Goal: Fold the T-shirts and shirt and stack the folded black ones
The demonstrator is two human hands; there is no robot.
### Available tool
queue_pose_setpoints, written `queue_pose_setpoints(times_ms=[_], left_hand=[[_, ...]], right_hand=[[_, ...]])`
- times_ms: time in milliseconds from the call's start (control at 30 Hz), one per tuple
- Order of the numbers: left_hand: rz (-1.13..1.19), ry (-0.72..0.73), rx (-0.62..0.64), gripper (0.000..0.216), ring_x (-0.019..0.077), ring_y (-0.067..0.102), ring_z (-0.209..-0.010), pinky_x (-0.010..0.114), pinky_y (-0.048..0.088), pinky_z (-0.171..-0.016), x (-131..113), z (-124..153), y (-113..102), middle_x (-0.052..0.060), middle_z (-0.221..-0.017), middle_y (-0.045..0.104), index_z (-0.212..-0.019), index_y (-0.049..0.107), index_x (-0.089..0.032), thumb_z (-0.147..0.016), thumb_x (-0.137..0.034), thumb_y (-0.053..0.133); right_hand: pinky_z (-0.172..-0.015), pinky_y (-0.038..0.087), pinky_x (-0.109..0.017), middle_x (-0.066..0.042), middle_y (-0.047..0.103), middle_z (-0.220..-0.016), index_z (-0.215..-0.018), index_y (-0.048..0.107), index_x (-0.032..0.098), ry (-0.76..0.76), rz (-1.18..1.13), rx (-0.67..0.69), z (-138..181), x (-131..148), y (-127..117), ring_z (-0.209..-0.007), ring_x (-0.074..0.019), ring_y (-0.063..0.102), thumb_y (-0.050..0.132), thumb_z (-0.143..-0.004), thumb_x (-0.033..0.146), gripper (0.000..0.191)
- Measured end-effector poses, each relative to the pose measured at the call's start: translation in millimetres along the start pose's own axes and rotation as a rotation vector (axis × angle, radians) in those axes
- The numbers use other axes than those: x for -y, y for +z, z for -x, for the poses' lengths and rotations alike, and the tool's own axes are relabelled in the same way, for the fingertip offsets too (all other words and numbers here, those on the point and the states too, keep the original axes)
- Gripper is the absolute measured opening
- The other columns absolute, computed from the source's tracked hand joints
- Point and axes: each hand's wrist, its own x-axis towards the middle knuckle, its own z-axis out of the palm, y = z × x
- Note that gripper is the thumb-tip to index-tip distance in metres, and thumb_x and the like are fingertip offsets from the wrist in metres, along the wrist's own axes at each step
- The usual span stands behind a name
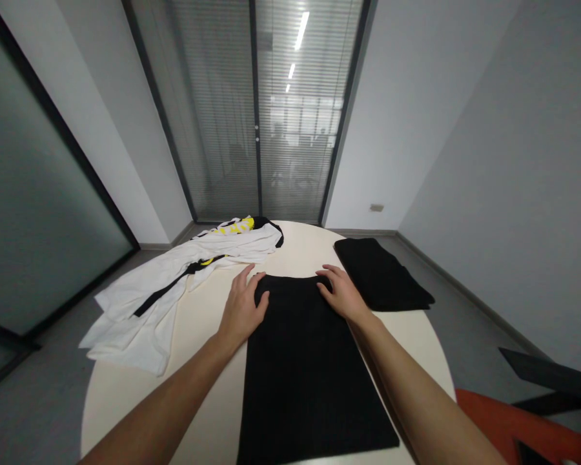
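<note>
A flat black garment lies on the table in front of me, its narrow edge away from me and its wide edge close by. Its exact kind I cannot tell. My left hand rests at its far left corner, fingers apart and thumb on the cloth. At the far right corner is my right hand, fingers spread and bent lightly over the fabric. Neither hand appears to pinch the cloth. Right of it lies a black folded cloth stack. To the left is a rumpled white garment with black and yellow parts.
Everything lies on a round cream table, with the white garment hanging over its left edge. An orange chair with a black armrest stands at the lower right. Glass panels with blinds rise behind the table.
</note>
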Motion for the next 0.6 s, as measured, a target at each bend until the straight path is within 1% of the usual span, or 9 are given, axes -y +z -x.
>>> queue_pose_setpoints(times_ms=[67,100,200,267,333,400,500,567,600], left_hand=[[-0.051,0.089,0.136,0.048,0.0313,0.032,-0.147,0.05,0.03,-0.12,-10,6,0,0.014,-0.158,0.037,-0.141,0.052,-0.021,-0.095,-0.036,0.053],[-0.071,0.1,0.214,0.052,0.0326,0.029,-0.149,0.051,0.029,-0.12,-13,9,1,0.013,-0.16,0.034,-0.144,0.05,-0.022,-0.096,-0.04,0.053],[-0.13,0.054,0.396,0.058,0.0365,0.022,-0.152,0.057,0.027,-0.119,-11,17,11,0.013,-0.163,0.031,-0.149,0.048,-0.025,-0.097,-0.051,0.049],[-0.156,0.031,0.447,0.058,0.0362,0.021,-0.152,0.059,0.025,-0.118,-5,18,16,0.012,-0.164,0.03,-0.15,0.046,-0.027,-0.099,-0.054,0.045],[-0.179,0.028,0.454,0.058,0.0351,0.022,-0.152,0.059,0.025,-0.119,0,15,18,0.012,-0.164,0.03,-0.15,0.046,-0.027,-0.099,-0.053,0.046],[-0.203,0.026,0.44,0.056,0.0346,0.025,-0.151,0.057,0.026,-0.119,0,10,16,0.013,-0.162,0.034,-0.148,0.049,-0.025,-0.098,-0.051,0.049],[-0.199,0.06,0.399,0.053,0.0346,0.029,-0.15,0.056,0.024,-0.12,-10,7,8,0.014,-0.16,0.038,-0.145,0.053,-0.022,-0.097,-0.045,0.051],[-0.137,0.104,0.415,0.058,0.0353,0.027,-0.15,0.056,0.024,-0.12,-21,12,2,0.012,-0.162,0.035,-0.15,0.046,-0.024,-0.097,-0.047,0.052],[-0.097,0.136,0.449,0.062,0.0359,0.025,-0.151,0.057,0.024,-0.12,-26,15,0,0.011,-0.163,0.032,-0.153,0.042,-0.027,-0.096,-0.05,0.052]], right_hand=[[-0.118,0.032,-0.048,-0.012,0.051,-0.148,-0.133,0.062,0.022,-0.043,0.084,0.079,6,15,-3,-0.139,-0.0281,0.043,0.051,-0.095,0.044,0.045],[-0.119,0.029,-0.05,-0.011,0.047,-0.152,-0.14,0.057,0.023,-0.048,0.107,0.144,9,22,-3,-0.143,-0.0292,0.038,0.049,-0.097,0.05,0.051],[-0.121,0.02,-0.057,-0.008,0.03,-0.164,-0.153,0.042,0.029,0.009,0.142,0.356,19,36,2,-0.153,-0.0336,0.018,0.04,-0.097,0.065,0.066],[-0.122,0.016,-0.058,-0.006,0.02,-0.167,-0.157,0.035,0.032,0.052,0.158,0.428,22,40,7,-0.155,-0.0343,0.009,0.034,-0.097,0.069,0.07],[-0.122,0.013,-0.057,-0.005,0.017,-0.168,-0.158,0.031,0.032,0.066,0.176,0.432,22,39,11,-0.155,-0.0337,0.006,0.032,-0.098,0.069,0.071],[-0.123,0.013,-0.057,-0.005,0.017,-0.168,-0.158,0.033,0.032,0.062,0.19,0.412,19,39,13,-0.155,-0.0333,0.007,0.032,-0.098,0.068,0.07],[-0.123,0.012,-0.057,-0.006,0.018,-0.168,-0.157,0.036,0.03,0.073,0.209,0.371,15,38,14,-0.155,-0.0338,0.008,0.035,-0.098,0.066,0.069],[-0.123,0.013,-0.057,-0.008,0.019,-0.168,-0.156,0.037,0.028,0.092,0.213,0.35,13,38,15,-0.155,-0.0344,0.008,0.038,-0.098,0.064,0.068],[-0.122,0.014,-0.057,-0.008,0.019,-0.167,-0.156,0.038,0.027,0.099,0.209,0.343,12,37,16,-0.155,-0.0346,0.009,0.039,-0.098,0.063,0.068]])
